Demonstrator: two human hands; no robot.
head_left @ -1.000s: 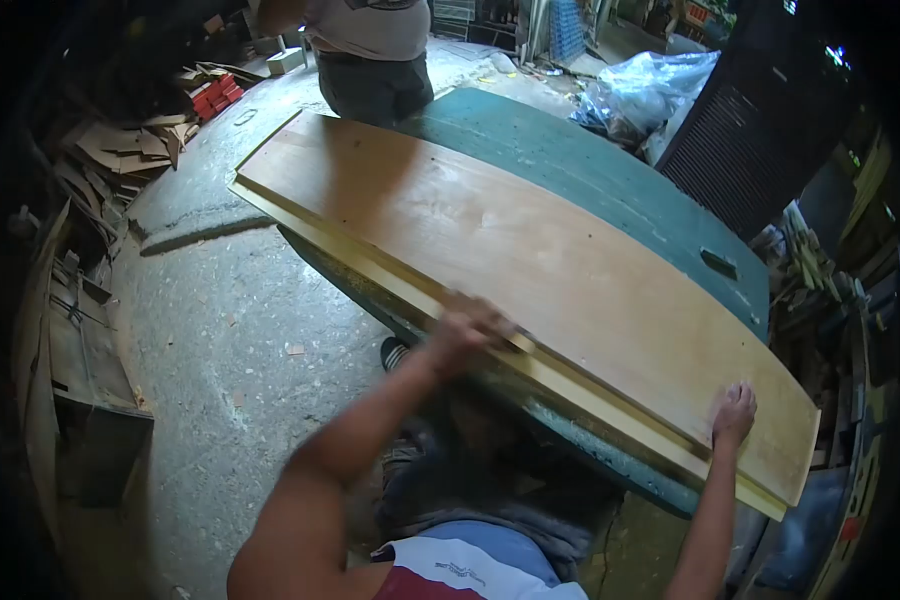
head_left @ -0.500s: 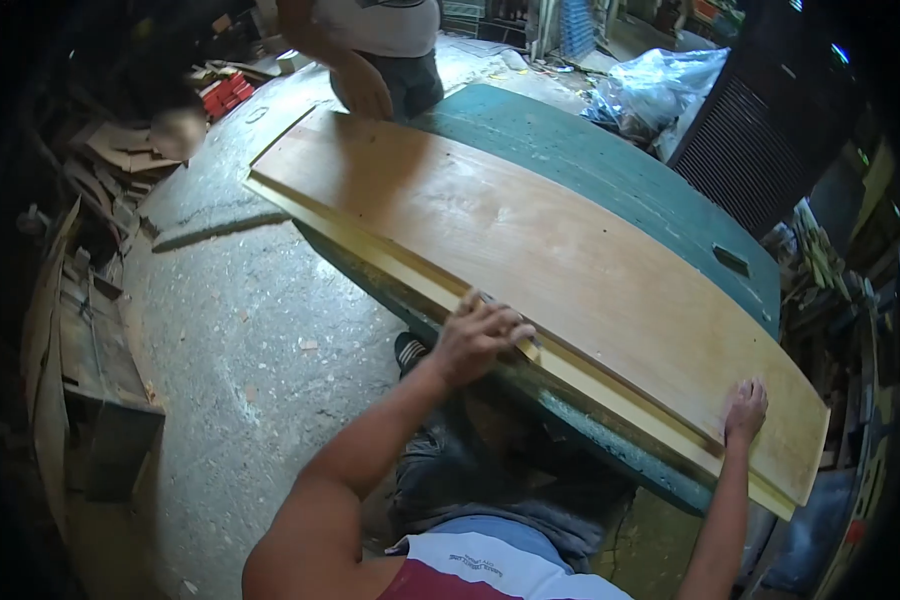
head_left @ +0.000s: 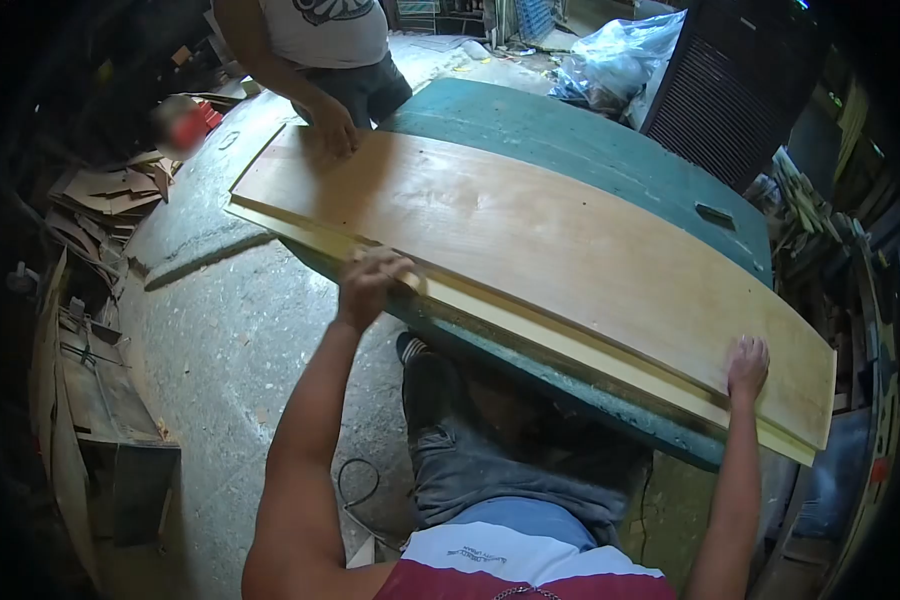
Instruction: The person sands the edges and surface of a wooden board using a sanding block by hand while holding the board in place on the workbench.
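Observation:
A long wooden panel (head_left: 530,230) with a paler ledge along its near edge lies across a green table (head_left: 590,150). At that near edge, left of centre, my left hand (head_left: 370,283) is closed round a small block (head_left: 412,281), partly hidden by the fingers. My right hand (head_left: 747,368) rests flat on the panel near its right end, the fingers stretched out. At the panel's far left end, another person's hand (head_left: 334,128) touches the top surface.
Another person (head_left: 335,50) stands beyond the table's left side. A dark louvred panel (head_left: 720,110) and clear plastic sheeting (head_left: 615,60) are behind it. Scrap wood (head_left: 110,190) lies at the left; a wooden box (head_left: 120,400) stands on the floor.
My left hand has slid left along the near edge with the block. The other person has lowered a hand onto the panel. My right hand remains on the panel.

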